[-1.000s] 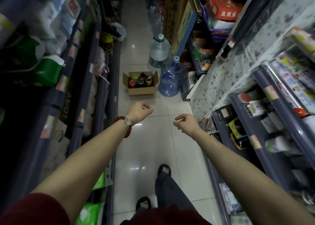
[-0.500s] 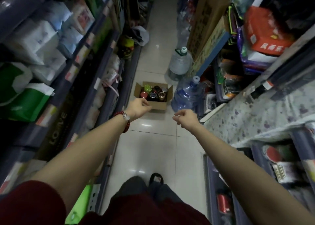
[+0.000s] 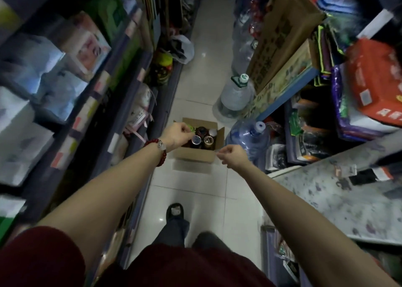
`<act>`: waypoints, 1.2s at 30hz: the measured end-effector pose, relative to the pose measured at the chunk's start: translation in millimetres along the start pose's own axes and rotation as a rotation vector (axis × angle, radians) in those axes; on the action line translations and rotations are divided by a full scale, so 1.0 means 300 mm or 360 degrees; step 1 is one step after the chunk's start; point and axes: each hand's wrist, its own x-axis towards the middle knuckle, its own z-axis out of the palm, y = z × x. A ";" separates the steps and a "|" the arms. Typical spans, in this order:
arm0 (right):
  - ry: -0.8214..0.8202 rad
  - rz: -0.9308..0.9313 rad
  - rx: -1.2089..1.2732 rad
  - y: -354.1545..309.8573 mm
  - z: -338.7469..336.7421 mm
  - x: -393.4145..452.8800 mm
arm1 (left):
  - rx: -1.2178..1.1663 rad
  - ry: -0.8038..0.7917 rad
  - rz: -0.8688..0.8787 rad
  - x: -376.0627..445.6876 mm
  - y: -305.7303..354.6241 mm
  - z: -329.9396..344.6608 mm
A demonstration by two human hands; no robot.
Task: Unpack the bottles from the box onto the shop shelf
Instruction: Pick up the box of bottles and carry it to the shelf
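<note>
Open box [image 3: 196, 156] on the floor [image 3: 191, 188] in the aisle, bottles [image 3: 201, 137] upright inside, caps showing. Left hand [image 3: 175, 136] held out in front of the box's left side, fingers curled, holding nothing that shows. Right hand [image 3: 233, 157] out by the box's right near corner, fingers curled too, nothing plainly in it. Red bead bracelet [image 3: 162, 148] on the left wrist. Two big water jugs [image 3: 248, 138] just right of the box. Stocked shelves [image 3: 87, 104] on both sides
</note>
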 end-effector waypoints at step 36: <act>-0.0025 0.0336 0.0017 0.008 -0.134 1.431 | -0.0012 -0.0135 -0.0516 1.356 -0.073 0.071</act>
